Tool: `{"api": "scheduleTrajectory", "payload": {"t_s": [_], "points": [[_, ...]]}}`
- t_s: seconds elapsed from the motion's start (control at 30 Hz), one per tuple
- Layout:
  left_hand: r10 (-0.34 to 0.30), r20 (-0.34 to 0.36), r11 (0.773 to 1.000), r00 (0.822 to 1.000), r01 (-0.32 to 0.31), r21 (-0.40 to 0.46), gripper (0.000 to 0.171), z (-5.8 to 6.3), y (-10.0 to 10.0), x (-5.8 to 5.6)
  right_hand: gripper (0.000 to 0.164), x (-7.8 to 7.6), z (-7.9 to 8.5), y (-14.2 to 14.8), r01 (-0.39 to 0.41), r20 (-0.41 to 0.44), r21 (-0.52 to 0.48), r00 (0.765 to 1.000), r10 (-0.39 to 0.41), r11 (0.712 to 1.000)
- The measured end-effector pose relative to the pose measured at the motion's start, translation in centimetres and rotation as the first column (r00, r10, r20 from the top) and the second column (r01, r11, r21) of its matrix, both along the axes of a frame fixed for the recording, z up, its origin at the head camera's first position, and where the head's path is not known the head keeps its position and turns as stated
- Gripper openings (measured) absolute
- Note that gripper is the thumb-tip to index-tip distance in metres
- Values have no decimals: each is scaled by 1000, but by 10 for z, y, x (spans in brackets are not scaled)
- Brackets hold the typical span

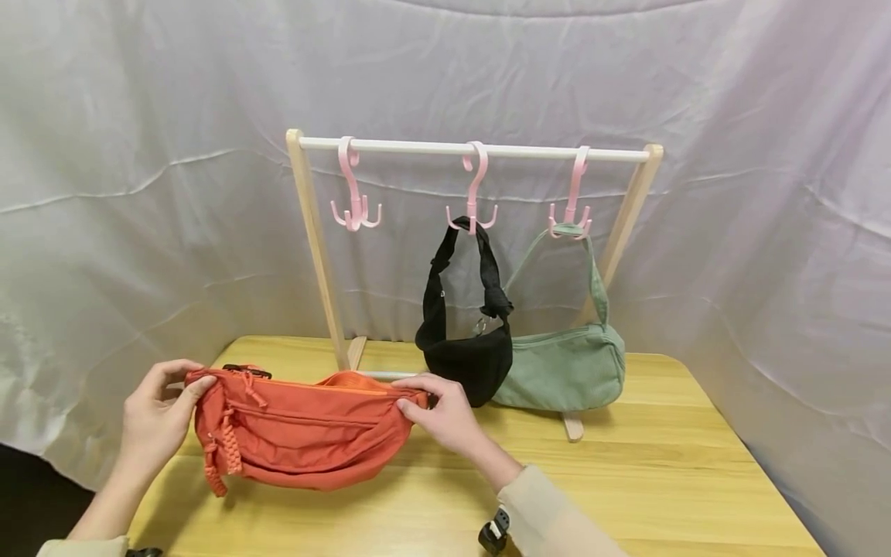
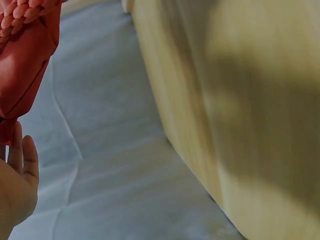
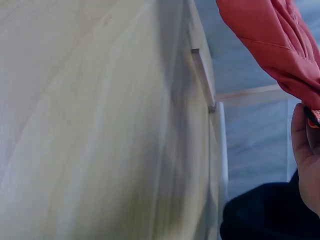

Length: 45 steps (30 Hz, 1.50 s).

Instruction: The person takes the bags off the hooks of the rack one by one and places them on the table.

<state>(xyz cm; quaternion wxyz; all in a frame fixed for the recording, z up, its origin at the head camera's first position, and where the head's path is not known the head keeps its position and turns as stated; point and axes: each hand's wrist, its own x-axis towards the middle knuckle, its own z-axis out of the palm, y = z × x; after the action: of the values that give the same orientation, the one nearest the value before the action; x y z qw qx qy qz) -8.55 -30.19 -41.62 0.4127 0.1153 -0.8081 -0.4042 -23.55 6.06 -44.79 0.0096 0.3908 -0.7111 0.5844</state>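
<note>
Head view shows both hands at the near side of the tabletop [image 1: 661, 472]; the left hand [image 1: 155, 422] pinches the upper left corner of a red bag [image 1: 306, 441] between thumb and fingers, and the right hand [image 1: 445, 414] grips its upper right end, thumb in front, fingers over the top edge; neither is spread wide. Between them the bag is stretched sideways, front outward, seemingly clear of the wood; braided pulls [image 1: 231, 445] dangle at its left end, and a dark buckle [image 1: 247, 372] sits by the top edge; I cannot make out where its strap runs. Both wrist views catch the fingers at the bag's ends, though only partly.

Farther out, just past the right hand, a black bag [image 1: 473, 363] hangs by its strap from the middle hook [image 1: 473, 193]; beside it a green bag [image 1: 567, 371] hangs from the right hook [image 1: 574, 186], its strap looped over the prongs; the left hook [image 1: 355, 209] carries nothing. All three hooks are pink and sit on the white rail [image 1: 418, 147] of a wooden-legged rack; pale cloth [image 1: 174, 100] drapes behind.

By my reckoning the work is about two-thirds along; two bags are up, while the red one, in front of the rack and on no hook, looks like what is left.
</note>
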Motion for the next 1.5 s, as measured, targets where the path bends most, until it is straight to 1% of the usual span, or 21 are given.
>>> {"api": "scheduleTrajectory", "payload": {"t_s": [0.27,0.47,0.6,0.7,0.83,0.93,1.0,1.13,1.23,1.33,1.4,1.5], "points": [[11,49,1000,999,-10,-6,26,-19,-24,2,24,2,-14,-20,-27,60,78,998,23,997],[-50,60,999,997,50,10,22,-31,-47,-1,32,4,-22,-37,-40,70,122,997,32,992],[-70,67,997,995,69,28,17,-38,-63,-1,34,5,-28,-47,-63,91,159,995,48,985],[-74,83,997,994,73,15,16,-43,-72,-3,34,5,-33,-54,-63,120,188,992,41,980],[-77,102,997,992,80,-24,19,-50,-82,-7,31,3,-39,-61,-57,166,211,986,21,976],[-86,119,995,989,93,-48,20,-56,-88,-8,30,1,-44,-67,-53,181,230,983,11,972],[-95,132,994,987,102,-48,20,-60,-91,-8,29,0,-46,-69,-58,200,237,980,10,970],[-121,174,991,977,128,-26,19,-67,-95,-10,30,-4,-48,-73,-63,244,237,970,3,969],[-129,225,991,966,136,-17,18,-69,-97,-11,29,-6,-52,-76,-55,243,238,970,-5,970],[-103,283,991,954,123,-54,17,-70,-100,-10,28,-7,-55,-80,-53,245,232,970,-6,971],[-75,322,989,944,111,-97,17,-71,-103,-10,27,-7,-57,-82,-65,257,229,966,4,971],[-44,370,986,928,101,-135,17,-74,-106,-8,26,-5,-58,-84,-77,258,245,966,12,966]]}}
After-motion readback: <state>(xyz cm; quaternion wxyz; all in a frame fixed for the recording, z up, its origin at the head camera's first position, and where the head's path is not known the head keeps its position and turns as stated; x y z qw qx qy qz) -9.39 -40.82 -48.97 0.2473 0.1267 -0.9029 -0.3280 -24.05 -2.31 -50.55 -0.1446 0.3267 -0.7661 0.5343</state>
